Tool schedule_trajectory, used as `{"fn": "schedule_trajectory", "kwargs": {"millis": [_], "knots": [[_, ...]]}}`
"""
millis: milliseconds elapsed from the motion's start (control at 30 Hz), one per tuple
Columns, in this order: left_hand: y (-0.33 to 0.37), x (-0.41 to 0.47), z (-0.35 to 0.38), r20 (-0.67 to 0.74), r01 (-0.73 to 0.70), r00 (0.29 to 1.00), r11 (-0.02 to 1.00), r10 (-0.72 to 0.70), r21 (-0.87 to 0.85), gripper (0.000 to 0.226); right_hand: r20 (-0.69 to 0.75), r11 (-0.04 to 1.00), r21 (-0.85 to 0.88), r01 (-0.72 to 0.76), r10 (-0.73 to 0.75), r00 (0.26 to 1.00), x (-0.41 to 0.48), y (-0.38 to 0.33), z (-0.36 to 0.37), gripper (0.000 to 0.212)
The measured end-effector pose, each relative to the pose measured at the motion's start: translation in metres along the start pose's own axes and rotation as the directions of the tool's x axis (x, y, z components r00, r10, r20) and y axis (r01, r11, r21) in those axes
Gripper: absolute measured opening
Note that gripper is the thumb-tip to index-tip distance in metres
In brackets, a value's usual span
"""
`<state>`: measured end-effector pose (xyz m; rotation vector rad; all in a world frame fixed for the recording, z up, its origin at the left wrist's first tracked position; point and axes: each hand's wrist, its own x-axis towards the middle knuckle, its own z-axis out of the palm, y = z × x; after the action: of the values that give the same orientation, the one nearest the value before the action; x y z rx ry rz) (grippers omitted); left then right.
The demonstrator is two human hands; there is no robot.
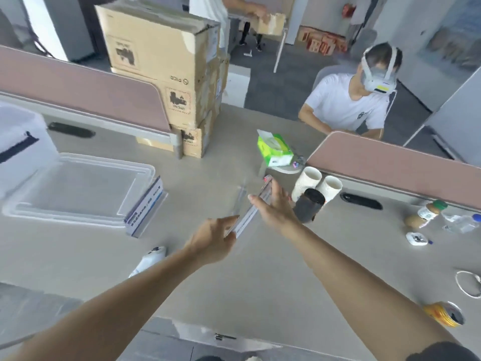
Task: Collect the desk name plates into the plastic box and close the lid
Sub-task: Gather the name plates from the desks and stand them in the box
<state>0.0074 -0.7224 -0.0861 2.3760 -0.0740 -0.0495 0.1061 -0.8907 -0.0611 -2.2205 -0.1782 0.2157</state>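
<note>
Plastic box at the desk's far left edge, blurred; can't tell if anything is inside. Its lid lies flat on the desk just right of it.

A second name plate stands touching the lid's right rim.

Mid-desk: left hand, fingers curled on the near end of the held name plate. The plate's long axis runs from near-left to far-right. Right hand lays straight fingers along its far end.

Black cup and paper cups sit just right of the right hand.

Judgement: the box lies well left, the left hand nearer. The lid and second plate sit on that path.
</note>
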Motion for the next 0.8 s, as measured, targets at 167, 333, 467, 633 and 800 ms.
{"fn": "schedule_trajectory", "kwargs": {"millis": [167,333,467,633,800], "knots": [[-0.064,-0.071,-0.083,-0.197,0.073,0.977,0.996,-0.081,-0.05,0.04,0.118,0.993,0.018,0.115,-0.116,0.986,-0.01,-0.094,0.095,0.072],[-0.129,-0.133,-0.143,-0.359,0.174,0.917,0.984,-0.173,-0.03,0.043,0.271,0.964,0.037,0.264,-0.264,0.926,-0.02,-0.179,0.18,0.073],[-0.168,-0.173,-0.18,-0.512,0.234,0.832,0.972,-0.215,-0.027,0.048,0.342,0.926,0.104,0.363,-0.376,0.861,-0.023,-0.232,0.244,0.066],[-0.212,-0.202,-0.223,-0.596,0.291,0.749,0.952,-0.29,-0.097,0.04,0.421,0.9,0.174,0.399,-0.434,0.797,-0.016,-0.285,0.316,0.066],[-0.264,-0.201,-0.267,-0.583,0.343,0.741,0.934,-0.334,-0.099,0.015,0.408,0.881,0.261,0.395,-0.472,0.782,0.007,-0.331,0.377,0.066]]}}
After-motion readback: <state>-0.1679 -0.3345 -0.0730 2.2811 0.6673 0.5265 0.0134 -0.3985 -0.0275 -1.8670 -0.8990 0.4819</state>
